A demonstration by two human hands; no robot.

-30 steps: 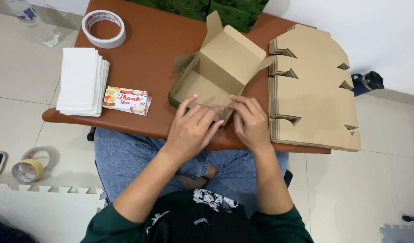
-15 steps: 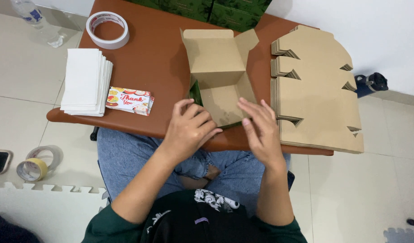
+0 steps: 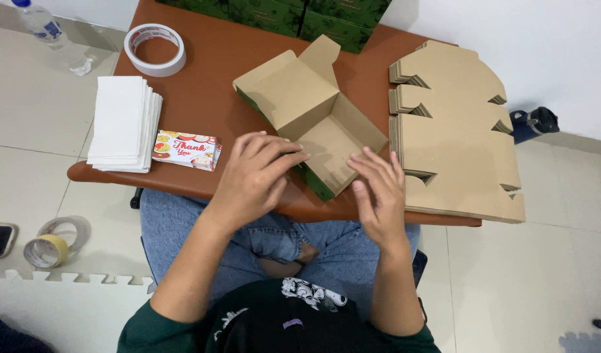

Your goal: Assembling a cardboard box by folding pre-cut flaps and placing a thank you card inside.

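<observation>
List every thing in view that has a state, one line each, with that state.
Box: half folded, lid open, empty, lying skewed on the table.
Flat blanks: unfolded, stacked at the table's right end.
White sheets: stacked neatly.
Cards: small pile, face up.
Tape roll: lying flat.
Bottle: capped, on the floor.
Left hand: empty, fingers at the box's near edge.
Right hand: open, empty, at the box's near corner.

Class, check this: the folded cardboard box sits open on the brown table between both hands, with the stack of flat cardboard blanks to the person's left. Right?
Not quite. The stack of flat cardboard blanks lies to the person's right; the stack of white napkins is on the left. The head view shows it. The cardboard box does sit open on the table between the left hand and right hand.
</observation>
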